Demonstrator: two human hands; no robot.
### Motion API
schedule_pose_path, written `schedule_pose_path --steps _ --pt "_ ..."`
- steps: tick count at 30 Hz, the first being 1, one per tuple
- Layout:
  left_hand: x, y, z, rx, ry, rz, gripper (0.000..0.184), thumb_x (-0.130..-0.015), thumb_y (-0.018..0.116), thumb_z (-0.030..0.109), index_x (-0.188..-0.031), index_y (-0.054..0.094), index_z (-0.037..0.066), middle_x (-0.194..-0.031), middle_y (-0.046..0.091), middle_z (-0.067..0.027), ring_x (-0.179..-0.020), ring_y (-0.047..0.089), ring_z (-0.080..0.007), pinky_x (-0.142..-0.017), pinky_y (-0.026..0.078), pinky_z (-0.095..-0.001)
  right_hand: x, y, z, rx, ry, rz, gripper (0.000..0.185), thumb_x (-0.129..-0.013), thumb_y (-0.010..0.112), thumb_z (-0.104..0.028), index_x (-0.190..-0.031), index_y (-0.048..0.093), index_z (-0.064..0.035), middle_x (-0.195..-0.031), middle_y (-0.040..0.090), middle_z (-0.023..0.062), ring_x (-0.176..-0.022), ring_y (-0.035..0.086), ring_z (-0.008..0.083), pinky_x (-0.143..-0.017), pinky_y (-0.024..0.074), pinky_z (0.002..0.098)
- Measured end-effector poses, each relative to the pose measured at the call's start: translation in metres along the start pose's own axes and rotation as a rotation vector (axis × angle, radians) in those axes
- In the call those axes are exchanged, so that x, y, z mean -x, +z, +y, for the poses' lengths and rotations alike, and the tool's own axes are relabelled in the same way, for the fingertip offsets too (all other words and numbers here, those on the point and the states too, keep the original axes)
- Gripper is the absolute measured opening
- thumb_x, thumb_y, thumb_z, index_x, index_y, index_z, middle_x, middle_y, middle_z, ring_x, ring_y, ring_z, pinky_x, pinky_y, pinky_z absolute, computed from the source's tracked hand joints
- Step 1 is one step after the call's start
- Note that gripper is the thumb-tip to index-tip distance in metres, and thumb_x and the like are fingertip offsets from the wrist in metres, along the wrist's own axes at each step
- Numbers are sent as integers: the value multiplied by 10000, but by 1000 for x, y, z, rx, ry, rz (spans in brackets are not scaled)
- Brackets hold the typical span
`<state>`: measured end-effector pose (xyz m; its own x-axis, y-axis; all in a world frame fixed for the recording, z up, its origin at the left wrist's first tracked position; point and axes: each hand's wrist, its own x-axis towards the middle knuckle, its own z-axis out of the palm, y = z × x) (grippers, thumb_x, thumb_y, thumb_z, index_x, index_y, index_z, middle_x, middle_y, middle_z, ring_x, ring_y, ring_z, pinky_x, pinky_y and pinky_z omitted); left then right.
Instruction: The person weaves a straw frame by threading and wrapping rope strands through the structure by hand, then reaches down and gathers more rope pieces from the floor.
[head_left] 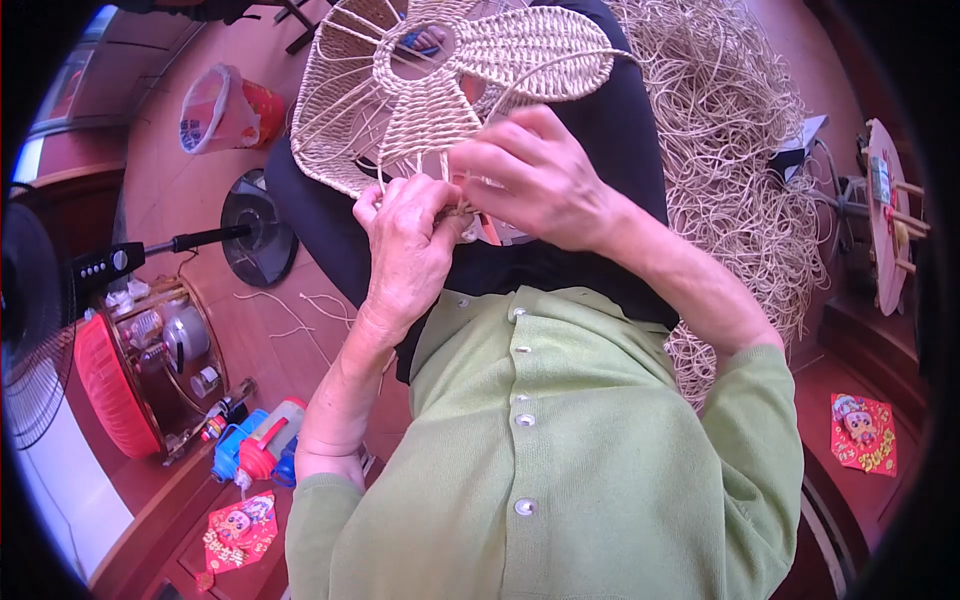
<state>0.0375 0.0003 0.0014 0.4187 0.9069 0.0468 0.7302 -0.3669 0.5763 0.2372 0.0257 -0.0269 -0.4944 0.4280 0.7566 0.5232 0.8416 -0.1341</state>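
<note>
Above reddish floor (160, 195), left fingers (425, 192) pinch a petal-patterned, twisted-cord weave (430, 118).

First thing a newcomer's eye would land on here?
Probably the big heap of loose pale cord on the floor at the person's right. Next, the woven piece on the lap, with petal-like panels around a round opening; the left hand pinches its near edge, and the right hand, blurred, is close beside. Then the bright green top filling the lower middle.
</note>
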Motion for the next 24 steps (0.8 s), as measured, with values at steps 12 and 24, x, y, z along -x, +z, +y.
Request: schedule_pose_path --steps 12,24 --pt "8 2 -12 52 125 27 113 -891 662 149 -957 671 58 -842 580 -40 -878 569 -213 -1008 287 -406 271 -417 67 585 1136 -203 334 -998 550 -159 -1302 642 -55 -1306 647 135 -1170 625 261 -1009 471 378" --pt "-1 1 -3 25 109 57 116 -872 691 176 -894 678 63 -794 583 -31 -828 558 -212 -971 307 -388 78 -181 4 89 892 -412 447 -865 518 105 -1288 608 -8 -1255 660 160 -1142 652 293 -963 521 367"
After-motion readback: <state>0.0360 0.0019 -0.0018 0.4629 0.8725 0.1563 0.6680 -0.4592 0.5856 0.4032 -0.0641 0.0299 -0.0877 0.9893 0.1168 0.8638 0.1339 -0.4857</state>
